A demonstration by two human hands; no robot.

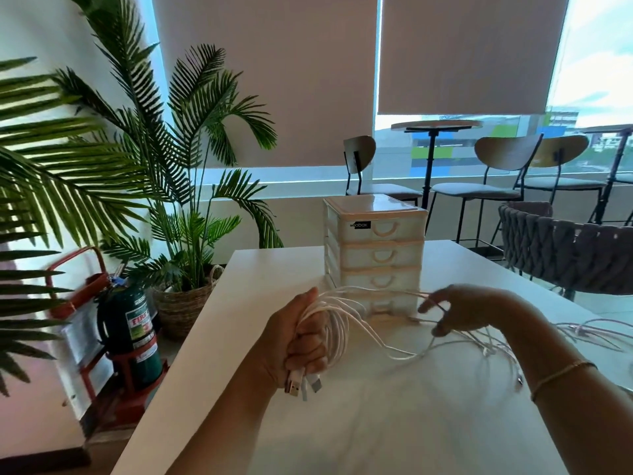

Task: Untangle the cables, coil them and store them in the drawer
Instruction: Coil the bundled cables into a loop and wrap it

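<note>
My left hand [301, 341] grips a coil of white cable [337, 323], with two USB plugs [303, 385] sticking out below the fist. Strands run from the coil to my right hand [459, 313], which pinches the cable in front of the drawer unit. A loose tangle of white cables [486, 347] lies on the white table [376, 423] under my right forearm. The small plastic drawer unit [375, 248] stands at the table's middle back; its drawers look closed, and the lowest one is partly hidden by cable.
More pale cables [582, 332] lie at the table's right edge. A woven grey chair [565, 252] stands behind the right side. Left of the table are a potted palm [185, 207] and a fire extinguisher [132, 323] on the floor.
</note>
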